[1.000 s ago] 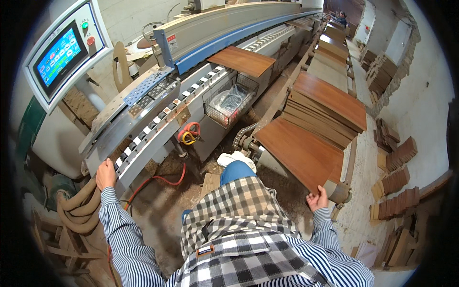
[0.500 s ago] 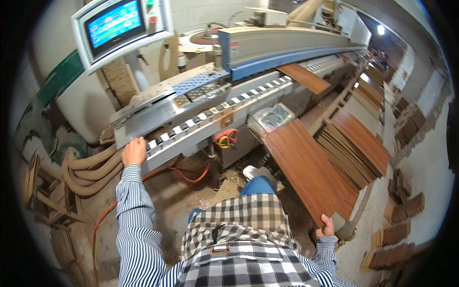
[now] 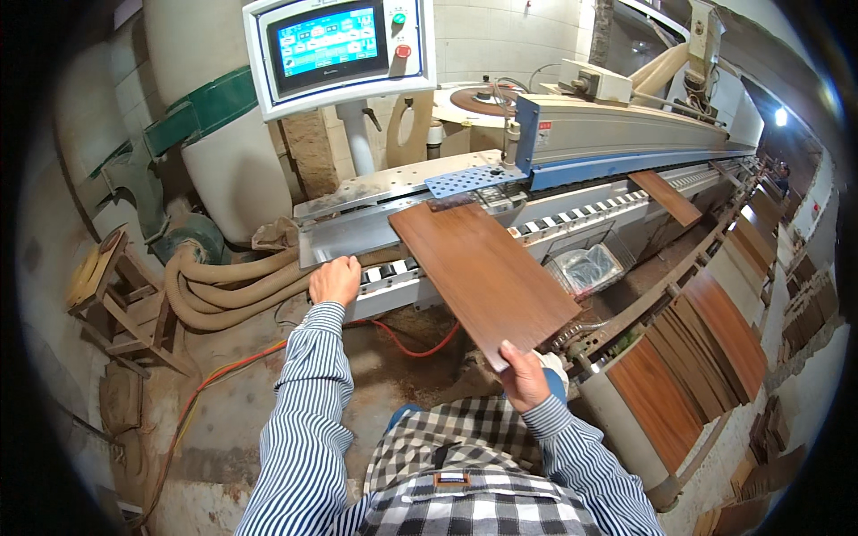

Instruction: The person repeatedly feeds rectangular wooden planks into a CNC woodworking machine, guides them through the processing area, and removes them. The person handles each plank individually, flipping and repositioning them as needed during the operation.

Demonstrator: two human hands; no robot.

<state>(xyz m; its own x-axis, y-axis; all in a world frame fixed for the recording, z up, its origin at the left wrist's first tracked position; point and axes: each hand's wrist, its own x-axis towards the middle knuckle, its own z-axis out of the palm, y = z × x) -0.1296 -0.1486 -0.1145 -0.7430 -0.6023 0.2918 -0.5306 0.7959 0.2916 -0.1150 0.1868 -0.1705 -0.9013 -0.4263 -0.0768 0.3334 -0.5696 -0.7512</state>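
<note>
My right hand [image 3: 520, 375] grips the near corner of a brown wooden board [image 3: 483, 281], its thumb on the top face. The board's far end lies over the infeed of a long machine, by a blue perforated plate [image 3: 474, 180]. My left hand [image 3: 337, 279] has its fingers curled over the front edge of the machine's metal bed [image 3: 344, 239], left of the board and the row of rollers [image 3: 386, 272].
A touchscreen panel [image 3: 326, 45] stands behind the bed. Coiled hoses [image 3: 210, 308] and a wooden stool [image 3: 125, 299] are at left, a red hose [image 3: 402, 344] on the floor. Stacked boards [image 3: 697, 339] line a roller track at right, a wire basket [image 3: 581, 268] beside it. A distant person [image 3: 782, 174] shows.
My right hand has lifted the board from the stack and swung it leftward onto the machine's infeed. My view has turned left. My left hand remains at the machine's edge.
</note>
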